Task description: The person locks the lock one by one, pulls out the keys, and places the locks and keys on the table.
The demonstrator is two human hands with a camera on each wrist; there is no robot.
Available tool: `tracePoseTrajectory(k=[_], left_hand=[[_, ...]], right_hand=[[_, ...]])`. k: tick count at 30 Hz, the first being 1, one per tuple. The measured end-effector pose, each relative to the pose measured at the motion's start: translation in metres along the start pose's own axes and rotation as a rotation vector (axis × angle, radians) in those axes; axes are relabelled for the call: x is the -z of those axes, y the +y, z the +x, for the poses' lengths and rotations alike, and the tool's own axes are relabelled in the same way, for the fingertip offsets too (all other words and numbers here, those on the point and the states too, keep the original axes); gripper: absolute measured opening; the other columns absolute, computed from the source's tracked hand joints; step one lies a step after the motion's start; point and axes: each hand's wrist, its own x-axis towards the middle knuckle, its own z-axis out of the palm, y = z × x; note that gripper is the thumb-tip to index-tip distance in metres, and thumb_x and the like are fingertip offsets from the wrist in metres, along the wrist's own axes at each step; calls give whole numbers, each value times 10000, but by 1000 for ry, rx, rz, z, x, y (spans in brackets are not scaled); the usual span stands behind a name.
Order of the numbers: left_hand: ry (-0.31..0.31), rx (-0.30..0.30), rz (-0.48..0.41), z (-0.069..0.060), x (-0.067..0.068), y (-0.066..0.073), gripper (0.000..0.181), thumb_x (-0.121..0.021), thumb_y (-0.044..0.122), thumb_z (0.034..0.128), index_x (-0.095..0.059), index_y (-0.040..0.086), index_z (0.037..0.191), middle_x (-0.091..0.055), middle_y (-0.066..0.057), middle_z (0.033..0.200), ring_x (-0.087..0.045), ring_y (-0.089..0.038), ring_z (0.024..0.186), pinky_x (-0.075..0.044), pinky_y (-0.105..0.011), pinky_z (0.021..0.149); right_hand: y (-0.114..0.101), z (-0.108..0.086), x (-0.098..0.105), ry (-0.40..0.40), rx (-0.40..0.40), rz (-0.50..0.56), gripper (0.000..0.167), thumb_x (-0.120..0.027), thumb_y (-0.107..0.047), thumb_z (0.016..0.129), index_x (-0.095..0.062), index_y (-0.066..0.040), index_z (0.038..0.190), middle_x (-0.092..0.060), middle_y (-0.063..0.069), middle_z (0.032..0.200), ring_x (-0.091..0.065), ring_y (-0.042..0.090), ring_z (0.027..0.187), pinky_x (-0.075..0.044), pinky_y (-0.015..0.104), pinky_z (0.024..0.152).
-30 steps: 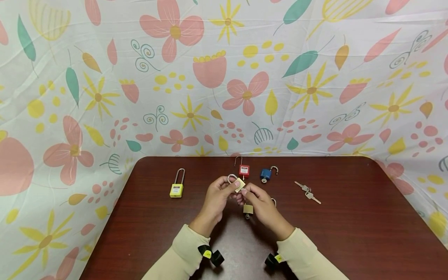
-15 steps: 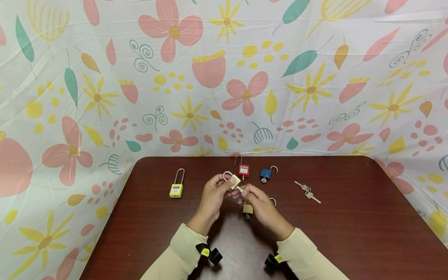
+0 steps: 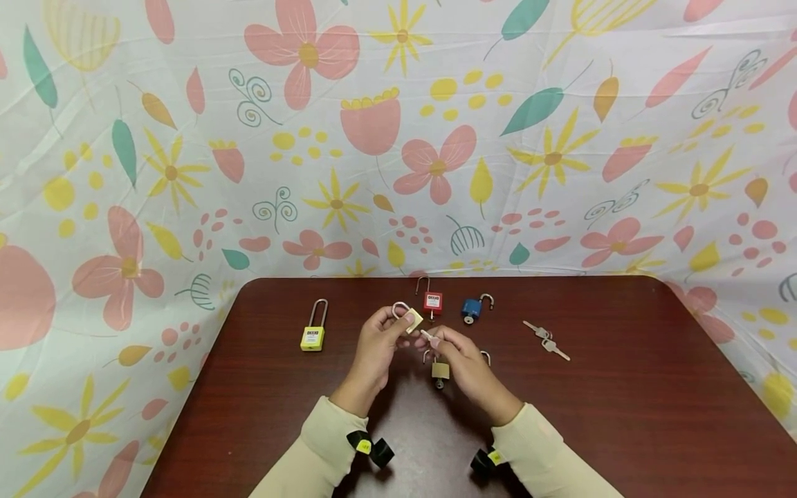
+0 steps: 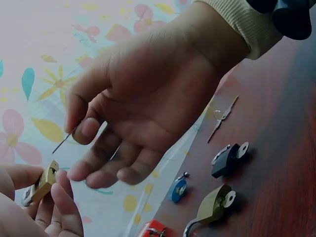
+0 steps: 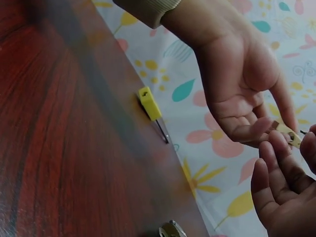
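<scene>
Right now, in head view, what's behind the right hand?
A square brass padlock and silver shackle show past the right hand, which covers the shackle's black body, visible from left wrist.

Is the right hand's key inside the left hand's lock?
No, a gap shows between the key's tip and the lock.

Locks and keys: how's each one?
Held brass lock: in left hand
Held key: in right hand, outside lock
Yellow lock: shut
Red lock: open, key in
Blue lock: open, key in
Other brass lock: open, key in
Black lock: key in
Loose keys: lying down
</scene>
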Motion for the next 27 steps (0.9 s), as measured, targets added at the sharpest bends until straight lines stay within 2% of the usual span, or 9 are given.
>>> tracePoseTrajectory(k=[8, 15, 20, 23, 27], left_hand=[[44, -1, -39, 5, 6, 6, 105, -658, 87, 954, -587, 63, 1027, -643, 49, 820, -669, -123, 732, -520, -221, 651], [1, -4, -29, 3, 8, 15, 147, -606, 65, 972, -576, 26, 1110, -633, 29, 881, -668, -119, 757, -533, -222, 685], [6, -31, 18, 4, 14, 24, 196, -612, 78, 975, -591, 2, 1154, -640, 25, 915, -669, -116, 771, -534, -239, 699], [20, -30, 49, 5, 19, 29, 214, -613, 99, 981, -600, 0, 1172, -640, 31, 916, -664, -110, 774, -524, -234, 694], [39, -35, 87, 5, 27, 35, 226, -615, 118, 987, -608, -1, 1179, -647, 38, 902, -660, -123, 779, -515, -246, 702]], right_hand=[[1, 3, 3, 84, -36, 17, 333, -415, -159, 1086, -569, 119, 987, -624, 316, 1079, -686, 129, 938, -589, 362, 846], [-1, 7, 9, 177, -12, -54, 343, -384, -162, 1094, -559, 80, 925, -654, 260, 1041, -682, 226, 935, -543, 395, 856], [-4, 9, 21, 209, 12, -92, 379, -371, -187, 1106, -628, 76, 1014, -664, 240, 1048, -678, 253, 943, -556, 378, 838], [-5, 7, 31, 233, 22, -108, 392, -389, -198, 1107, -652, 89, 1069, -691, 147, 1019, -692, 228, 934, -570, 336, 819], [-6, 2, 47, 263, 13, -112, 401, -423, -215, 1100, -665, 104, 1118, -712, -46, 986, -690, 105, 902, -570, 270, 797]])
